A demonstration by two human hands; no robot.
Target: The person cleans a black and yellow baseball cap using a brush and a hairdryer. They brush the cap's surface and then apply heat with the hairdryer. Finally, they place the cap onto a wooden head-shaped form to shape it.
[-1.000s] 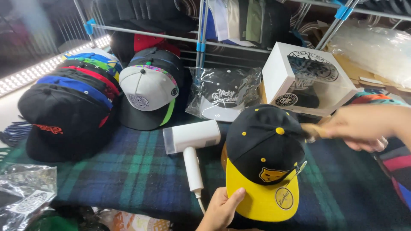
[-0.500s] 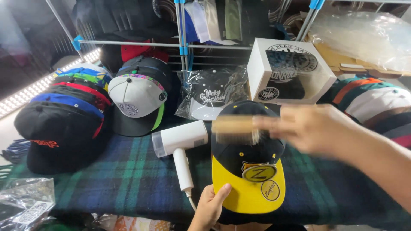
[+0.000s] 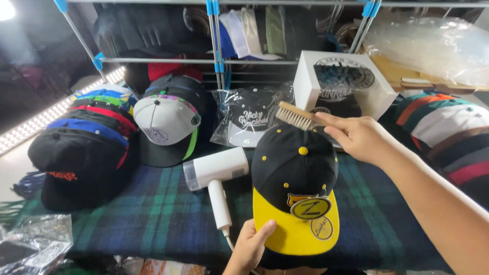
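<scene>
On plaid cloth, near centre: black-yellow cap [image 3: 295, 188], left hand [image 3: 250, 249] pinching brim corner. Right hand [image 3: 356, 136] gripped wooden brush [image 3: 297, 116], since swung from right side to crown's far edge. White dryer [image 3: 214, 175] left, untouched.

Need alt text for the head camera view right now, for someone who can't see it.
A right hand holds a wooden brush at the back of a black cap with a yellow brim, while the left hand grips the brim's edge. The cap rests on a plaid cloth beside a white hair dryer, with stacked caps to the left.
</scene>
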